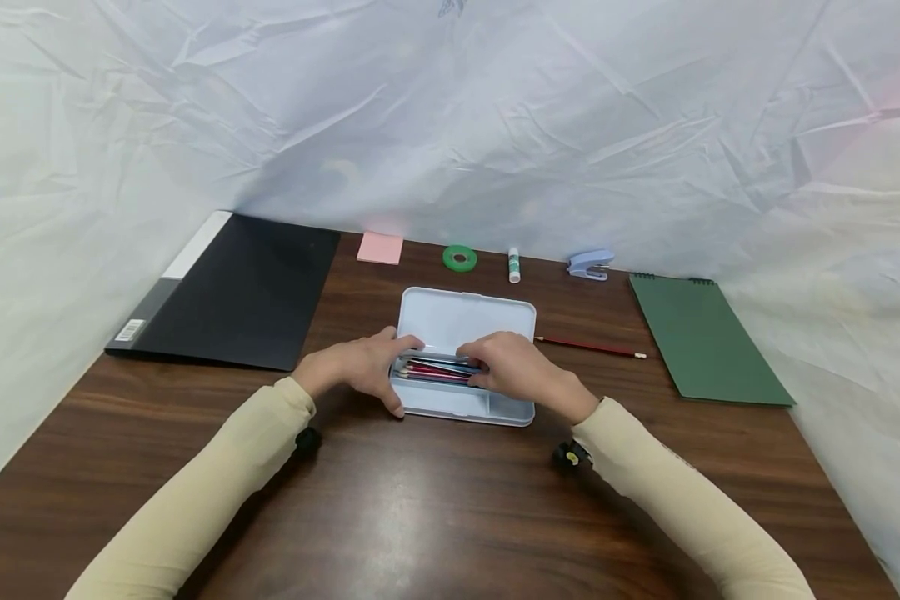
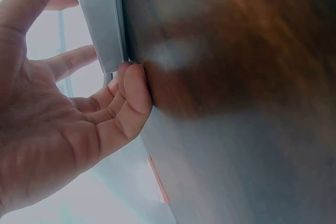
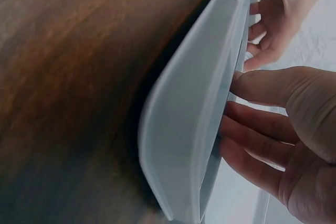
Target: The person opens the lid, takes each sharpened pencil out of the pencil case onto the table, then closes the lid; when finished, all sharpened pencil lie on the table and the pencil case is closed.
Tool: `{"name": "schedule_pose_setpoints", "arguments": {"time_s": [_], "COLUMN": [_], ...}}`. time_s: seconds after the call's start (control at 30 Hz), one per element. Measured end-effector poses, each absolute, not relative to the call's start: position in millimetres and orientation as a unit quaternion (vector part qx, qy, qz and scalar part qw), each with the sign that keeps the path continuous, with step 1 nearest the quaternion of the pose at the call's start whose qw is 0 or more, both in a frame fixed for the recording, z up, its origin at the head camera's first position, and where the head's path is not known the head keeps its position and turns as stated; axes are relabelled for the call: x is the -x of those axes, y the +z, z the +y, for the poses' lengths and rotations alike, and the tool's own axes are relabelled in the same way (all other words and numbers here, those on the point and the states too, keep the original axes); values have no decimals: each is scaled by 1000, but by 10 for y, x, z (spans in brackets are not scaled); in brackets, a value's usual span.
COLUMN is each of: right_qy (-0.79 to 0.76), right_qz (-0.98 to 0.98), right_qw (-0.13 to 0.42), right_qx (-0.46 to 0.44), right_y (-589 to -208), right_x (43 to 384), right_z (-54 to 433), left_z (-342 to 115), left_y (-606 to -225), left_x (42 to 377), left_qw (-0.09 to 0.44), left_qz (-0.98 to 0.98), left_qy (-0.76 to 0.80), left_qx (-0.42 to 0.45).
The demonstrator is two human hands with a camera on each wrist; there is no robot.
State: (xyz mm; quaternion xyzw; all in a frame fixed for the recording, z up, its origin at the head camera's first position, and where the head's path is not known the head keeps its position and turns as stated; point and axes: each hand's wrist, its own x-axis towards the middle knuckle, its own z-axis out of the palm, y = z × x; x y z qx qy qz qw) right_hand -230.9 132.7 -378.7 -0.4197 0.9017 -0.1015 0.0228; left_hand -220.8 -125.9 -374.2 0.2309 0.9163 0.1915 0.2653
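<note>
Pencil case lies open on the table, pencils inside it; left hand holds its left end, thumb and index spread apart, other fingers curled about its corner, while right hand dips fingers into it, whether pinching pencils I cannot tell; red pencil lies right of it, green tape beyond it

An open white pencil case lies flat, holding lengthwise pencils, seemingly mostly red.
</note>
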Motion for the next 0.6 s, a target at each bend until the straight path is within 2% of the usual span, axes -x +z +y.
{"name": "schedule_pose_setpoints", "arguments": {"time_s": [0.33, 0.6], "right_qy": [-51, -66], "right_qz": [896, 886], "right_qw": [0, 32], "right_qx": [441, 458], "right_y": [-3773, -3762], "right_x": [2306, 2353], "right_z": [1235, 1258], "left_z": [-1265, -1253], "left_y": [-3754, -3768], "left_x": [2230, 2242], "left_qw": [263, 258], "left_qz": [918, 917], "left_qy": [187, 189], "left_qx": [-230, -240]}}
